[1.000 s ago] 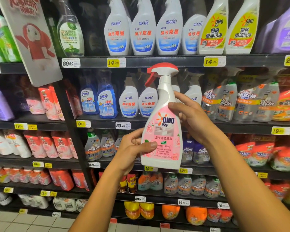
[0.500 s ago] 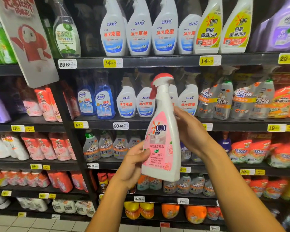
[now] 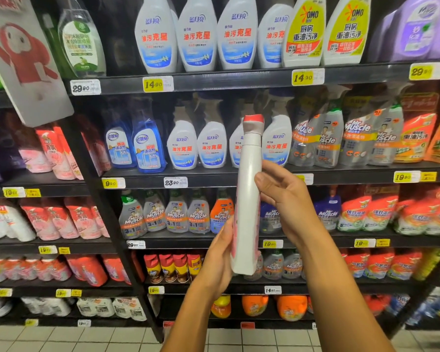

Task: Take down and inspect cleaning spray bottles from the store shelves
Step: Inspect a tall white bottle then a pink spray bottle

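Spray bottle (image 3: 248,199), centre frame: long axis near vertical, red cap up, narrow edge facing camera; left hand (image 3: 220,255) and right hand (image 3: 281,196) pinch its sides with curled fingers.

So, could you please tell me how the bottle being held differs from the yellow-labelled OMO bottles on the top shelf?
The held bottle is edge-on between both hands, showing only a sliver of pink label; the yellow OMO bottles face front on the shelf. Its red-topped sprayer shows; theirs are cropped. Both have white bodies.

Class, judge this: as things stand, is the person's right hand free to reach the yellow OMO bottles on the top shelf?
Probably not at once. The right hand grips the pink-and-white spray bottle together with the left hand. The yellow OMO bottles stand unblocked at the shelf front, so letting go first should clear the way.
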A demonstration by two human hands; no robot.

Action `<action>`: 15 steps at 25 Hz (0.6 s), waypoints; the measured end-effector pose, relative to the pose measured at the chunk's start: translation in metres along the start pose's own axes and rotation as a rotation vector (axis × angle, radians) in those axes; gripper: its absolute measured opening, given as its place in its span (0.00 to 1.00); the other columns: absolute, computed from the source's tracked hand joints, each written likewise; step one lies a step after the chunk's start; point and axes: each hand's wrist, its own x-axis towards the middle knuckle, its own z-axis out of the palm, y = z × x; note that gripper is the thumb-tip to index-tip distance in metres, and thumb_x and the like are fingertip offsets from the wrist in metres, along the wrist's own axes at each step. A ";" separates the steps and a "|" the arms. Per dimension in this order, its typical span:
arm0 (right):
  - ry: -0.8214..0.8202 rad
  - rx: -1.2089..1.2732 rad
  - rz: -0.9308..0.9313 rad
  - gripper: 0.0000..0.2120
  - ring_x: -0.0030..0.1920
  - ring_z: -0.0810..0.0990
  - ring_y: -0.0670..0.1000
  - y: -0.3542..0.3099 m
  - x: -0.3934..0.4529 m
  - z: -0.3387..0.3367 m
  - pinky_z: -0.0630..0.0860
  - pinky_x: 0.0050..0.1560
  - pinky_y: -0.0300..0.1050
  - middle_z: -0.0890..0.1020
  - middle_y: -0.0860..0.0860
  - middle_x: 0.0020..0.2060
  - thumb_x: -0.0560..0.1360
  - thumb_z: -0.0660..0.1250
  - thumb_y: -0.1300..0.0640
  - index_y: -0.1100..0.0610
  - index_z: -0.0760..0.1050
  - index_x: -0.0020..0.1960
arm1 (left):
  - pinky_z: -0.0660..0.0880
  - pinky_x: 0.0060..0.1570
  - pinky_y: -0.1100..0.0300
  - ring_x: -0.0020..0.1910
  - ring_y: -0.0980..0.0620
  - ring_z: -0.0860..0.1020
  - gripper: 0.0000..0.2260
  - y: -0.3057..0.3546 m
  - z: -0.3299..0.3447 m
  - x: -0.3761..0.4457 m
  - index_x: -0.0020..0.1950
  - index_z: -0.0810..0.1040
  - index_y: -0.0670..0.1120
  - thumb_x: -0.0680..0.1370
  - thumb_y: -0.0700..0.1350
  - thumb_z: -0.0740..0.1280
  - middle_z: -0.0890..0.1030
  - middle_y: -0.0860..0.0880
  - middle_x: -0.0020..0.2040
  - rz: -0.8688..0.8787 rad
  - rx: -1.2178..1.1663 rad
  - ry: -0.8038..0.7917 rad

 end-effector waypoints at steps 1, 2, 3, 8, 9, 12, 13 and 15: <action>0.014 0.006 0.005 0.19 0.53 0.84 0.45 0.001 -0.001 0.000 0.81 0.53 0.41 0.87 0.46 0.50 0.76 0.70 0.61 0.59 0.76 0.67 | 0.80 0.53 0.44 0.59 0.45 0.79 0.41 -0.002 0.001 -0.003 0.71 0.71 0.48 0.63 0.65 0.77 0.82 0.45 0.60 -0.012 -0.009 -0.012; 0.028 0.014 0.007 0.20 0.53 0.85 0.45 0.001 -0.002 -0.001 0.81 0.53 0.41 0.87 0.46 0.50 0.75 0.71 0.59 0.59 0.76 0.66 | 0.80 0.52 0.45 0.62 0.43 0.78 0.44 -0.004 0.001 -0.005 0.72 0.70 0.48 0.62 0.65 0.78 0.80 0.44 0.63 -0.025 -0.016 -0.024; 0.040 0.022 0.003 0.22 0.52 0.85 0.46 0.000 -0.002 -0.001 0.81 0.53 0.41 0.87 0.47 0.50 0.72 0.73 0.56 0.59 0.77 0.65 | 0.80 0.50 0.45 0.63 0.41 0.77 0.45 -0.005 0.001 -0.006 0.73 0.68 0.48 0.62 0.65 0.78 0.79 0.43 0.65 -0.034 -0.032 -0.038; 0.010 0.050 0.025 0.22 0.47 0.85 0.46 -0.005 -0.002 -0.004 0.79 0.42 0.37 0.87 0.48 0.48 0.72 0.71 0.50 0.57 0.78 0.64 | 0.76 0.47 0.46 0.62 0.35 0.74 0.36 -0.008 0.002 -0.009 0.72 0.72 0.45 0.71 0.66 0.69 0.75 0.37 0.67 -0.115 -0.274 -0.249; -0.027 0.064 0.053 0.18 0.46 0.84 0.47 -0.007 -0.002 -0.007 0.78 0.41 0.38 0.86 0.49 0.48 0.76 0.69 0.52 0.55 0.77 0.65 | 0.74 0.49 0.48 0.63 0.35 0.73 0.36 -0.008 0.004 -0.010 0.73 0.70 0.44 0.74 0.67 0.65 0.73 0.36 0.69 -0.139 -0.341 -0.327; -0.142 0.036 0.087 0.18 0.43 0.84 0.46 -0.008 -0.002 -0.009 0.78 0.40 0.37 0.86 0.49 0.45 0.79 0.67 0.59 0.54 0.74 0.68 | 0.72 0.50 0.50 0.62 0.36 0.73 0.36 -0.011 0.006 -0.013 0.72 0.71 0.42 0.74 0.67 0.63 0.71 0.34 0.70 -0.179 -0.504 -0.390; -0.150 0.027 0.082 0.19 0.43 0.85 0.47 -0.007 -0.003 -0.007 0.78 0.39 0.37 0.87 0.49 0.44 0.78 0.67 0.61 0.56 0.73 0.69 | 0.73 0.48 0.50 0.61 0.36 0.74 0.37 -0.013 0.006 -0.014 0.71 0.72 0.40 0.73 0.66 0.65 0.72 0.34 0.68 -0.184 -0.542 -0.389; -0.136 0.031 0.071 0.20 0.43 0.85 0.47 -0.004 -0.004 -0.004 0.79 0.40 0.38 0.87 0.50 0.45 0.77 0.67 0.63 0.57 0.73 0.69 | 0.74 0.47 0.52 0.58 0.37 0.75 0.38 -0.018 0.006 -0.015 0.70 0.72 0.39 0.72 0.67 0.64 0.73 0.33 0.67 -0.174 -0.584 -0.415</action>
